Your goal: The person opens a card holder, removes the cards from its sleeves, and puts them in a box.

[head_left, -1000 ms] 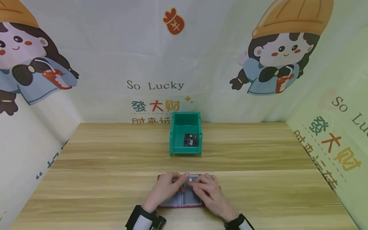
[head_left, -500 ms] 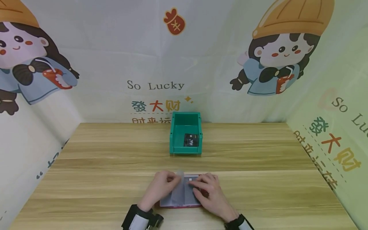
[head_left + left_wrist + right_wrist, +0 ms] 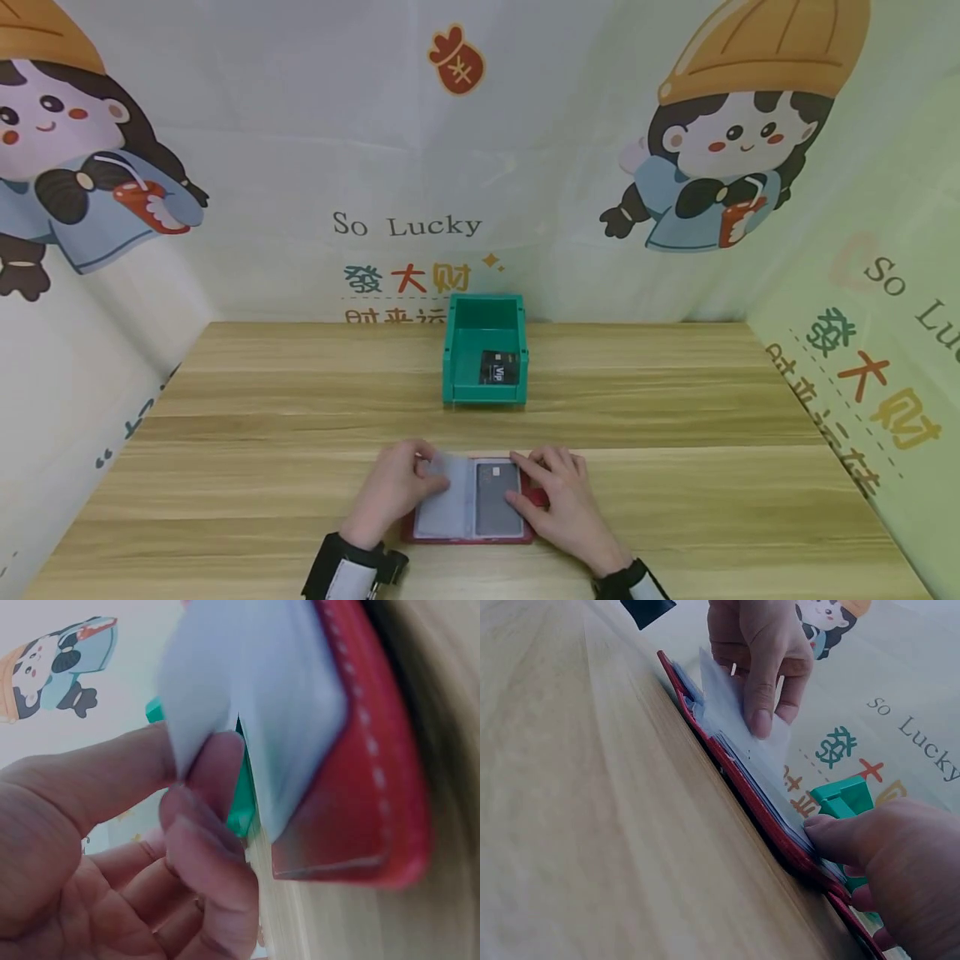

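A red card holder (image 3: 468, 540) lies open on the table between both hands, its clear sleeve pages spread. A greyish card (image 3: 498, 508) with a small chip shows in the right-hand sleeve. My left hand (image 3: 390, 492) pinches a clear plastic page (image 3: 447, 508) between thumb and fingers at the holder's left side. In the left wrist view that page (image 3: 210, 667) bends up off the red cover (image 3: 352, 832). At the right edge my right hand (image 3: 558, 508) grips the holder, thumb on the pages, other fingers curled by the cover.
Behind the holder stands a green bin (image 3: 485, 396) with a black "Vip" card (image 3: 498, 367) in it. The wooden table (image 3: 300, 400) reaches back to a printed cloth backdrop (image 3: 540, 125), which also runs along both sides.
My left hand has moved left, turning a clear page over from the right side. The sleeve with the chip card is now uncovered. My right hand has shifted slightly right.
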Tool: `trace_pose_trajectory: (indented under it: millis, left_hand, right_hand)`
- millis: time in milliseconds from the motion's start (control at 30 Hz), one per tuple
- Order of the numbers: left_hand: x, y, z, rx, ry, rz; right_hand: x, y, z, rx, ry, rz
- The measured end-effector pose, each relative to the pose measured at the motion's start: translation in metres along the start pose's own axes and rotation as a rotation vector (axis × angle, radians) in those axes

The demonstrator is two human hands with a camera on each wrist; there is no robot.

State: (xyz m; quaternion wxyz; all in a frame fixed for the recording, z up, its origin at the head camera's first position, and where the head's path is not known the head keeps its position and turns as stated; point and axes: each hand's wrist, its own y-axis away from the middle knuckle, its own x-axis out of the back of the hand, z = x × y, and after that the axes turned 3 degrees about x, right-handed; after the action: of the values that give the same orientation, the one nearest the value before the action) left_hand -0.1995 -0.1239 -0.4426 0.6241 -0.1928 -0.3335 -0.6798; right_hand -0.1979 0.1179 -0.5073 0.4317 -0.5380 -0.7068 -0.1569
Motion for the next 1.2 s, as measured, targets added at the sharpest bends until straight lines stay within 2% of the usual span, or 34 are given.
trace_pose_trajectory:
  millis: [167,267,400,467,600,667,700,767,900,1067,1200]
  left_hand:
    - [-0.002,0.001,-0.003,0.013,-0.013,0.013]
    - [-0.003,0.001,-0.003,-0.001,-0.025,0.031]
    - [-0.007,0.001,0.0,-0.038,-0.096,0.077]
    - [-0.01,0.002,0.002,-0.086,-0.131,0.105]
    - [-0.019,0.003,0.006,-0.238,-0.167,0.138]
    - [-0.024,0.002,0.007,-0.299,-0.158,0.127]
    - [-0.026,0.002,0.008,-0.306,-0.148,0.109]
    - [-0.029,0.0,0.009,-0.315,-0.124,0.081]
    - [-0.031,-0.001,0.01,-0.286,-0.09,0.027]
    - [-0.031,0.0,0.01,-0.282,-0.098,0.045]
    - [-0.032,0.0,0.011,-0.243,-0.117,0.042]
  right_hand:
    - [-0.002,-0.001,0.0,-0.007,0.0,-0.023]
    - [-0.002,-0.001,0.0,-0.012,0.003,-0.029]
    - [-0.001,-0.002,0.0,-0.016,0.008,-0.033]
    - [-0.001,-0.001,0.0,-0.018,0.008,-0.034]
    - [0.0,-0.001,0.0,-0.021,0.005,-0.029]
    - [0.0,-0.001,0.001,-0.023,0.004,-0.03]
    - [0.0,-0.001,0.001,-0.023,0.004,-0.029]
    - [0.0,-0.001,0.001,-0.021,0.004,-0.028]
    - [-0.001,-0.001,0.001,-0.009,0.012,-0.016]
    - [-0.002,0.0,0.002,0.012,0.027,0.002]
    - [-0.003,0.0,0.002,0.017,0.03,0.011]
